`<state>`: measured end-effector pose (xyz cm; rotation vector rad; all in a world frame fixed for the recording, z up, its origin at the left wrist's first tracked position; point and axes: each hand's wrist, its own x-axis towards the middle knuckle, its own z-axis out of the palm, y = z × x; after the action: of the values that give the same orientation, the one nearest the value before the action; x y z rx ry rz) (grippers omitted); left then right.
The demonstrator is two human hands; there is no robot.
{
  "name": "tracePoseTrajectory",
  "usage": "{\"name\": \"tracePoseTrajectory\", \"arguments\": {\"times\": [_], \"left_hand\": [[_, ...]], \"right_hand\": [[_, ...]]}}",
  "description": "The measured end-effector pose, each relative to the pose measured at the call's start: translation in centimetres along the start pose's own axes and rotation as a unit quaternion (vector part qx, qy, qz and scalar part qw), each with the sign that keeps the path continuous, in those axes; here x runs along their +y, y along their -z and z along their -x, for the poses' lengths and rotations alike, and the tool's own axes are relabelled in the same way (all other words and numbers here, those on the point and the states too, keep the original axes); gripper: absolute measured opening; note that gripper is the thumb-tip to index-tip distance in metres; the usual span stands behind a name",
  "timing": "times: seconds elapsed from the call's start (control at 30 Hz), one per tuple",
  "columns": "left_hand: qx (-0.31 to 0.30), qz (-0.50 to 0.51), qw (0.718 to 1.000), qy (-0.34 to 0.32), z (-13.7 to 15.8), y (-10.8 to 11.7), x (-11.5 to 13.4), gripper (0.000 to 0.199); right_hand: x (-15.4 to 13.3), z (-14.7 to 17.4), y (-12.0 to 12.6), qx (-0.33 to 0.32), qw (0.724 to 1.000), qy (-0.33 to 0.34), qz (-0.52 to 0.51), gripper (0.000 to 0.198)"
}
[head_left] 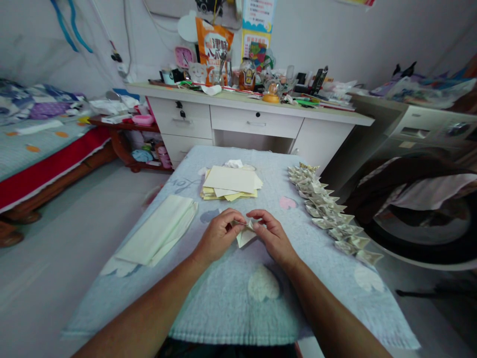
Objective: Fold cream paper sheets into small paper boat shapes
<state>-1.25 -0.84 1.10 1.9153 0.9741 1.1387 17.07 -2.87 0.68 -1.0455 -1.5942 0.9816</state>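
Between my two hands, over the middle of the cloth-covered table, is a small piece of folded paper (pixel 246 237) in pale cream. My left hand (pixel 220 233) pinches its left side between thumb and fingers. On the other side, my right hand (pixel 273 236) grips the paper with thumb and fingertips, its fingers curled. Part of the paper's upper edge is hidden by the fingertips. Just beyond the hands lies a stack of cream and yellow paper sheets (pixel 231 180). Several folded paper pieces with pointed tips (pixel 323 204) stand in rows at the right edge of the table.
A long folded pale-green paper bundle (pixel 158 231) lies on the left of the blue patterned tablecloth (pixel 223 308). Crumpled white tissue (pixel 234 163) sits behind the stack. Beyond stands a white desk (pixel 257 122) crowded with items. A washing machine (pixel 428 134) is at right, a bed (pixel 44 149) at left.
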Motion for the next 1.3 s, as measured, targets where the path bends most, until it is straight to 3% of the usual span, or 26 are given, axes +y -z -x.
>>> {"name": "tracePoseTrajectory", "arguments": {"times": [0.17, 0.27, 0.37, 0.63, 0.87, 1.07, 1.3], "left_hand": [[0.015, -0.058, 0.998, -0.011, 0.1, 0.1, 0.3, 0.007], [0.016, -0.099, 0.995, -0.006, 0.2, 0.2, 0.6, 0.007], [0.0, -0.078, 0.997, -0.012, 0.2, 0.1, 0.7, 0.014], [-0.007, -0.055, 0.998, -0.02, 0.2, -0.1, 0.6, 0.003], [-0.041, -0.057, 0.997, -0.025, 0.1, 0.0, 0.9, 0.007], [-0.061, -0.05, 0.996, -0.045, 0.2, 0.2, 0.9, 0.006], [-0.024, -0.023, 0.999, -0.017, 0.2, -0.2, 0.6, 0.007]], "right_hand": [[0.4, -0.2, -0.3, -0.02, 0.997, 0.016, -0.079, 0.015], [0.8, -0.2, -0.4, -0.013, 0.991, -0.011, -0.133, 0.015], [1.1, -0.1, -0.4, -0.019, 0.984, -0.044, -0.174, 0.016], [0.8, -0.1, -0.6, -0.02, 0.976, -0.067, -0.207, 0.02], [0.5, -0.1, -0.7, -0.023, 0.963, -0.107, -0.247, 0.026], [0.3, -0.2, -0.7, -0.02, 0.969, -0.113, -0.217, 0.031], [0.6, -0.1, -0.9, -0.034, 0.963, -0.111, -0.243, 0.027]]}}
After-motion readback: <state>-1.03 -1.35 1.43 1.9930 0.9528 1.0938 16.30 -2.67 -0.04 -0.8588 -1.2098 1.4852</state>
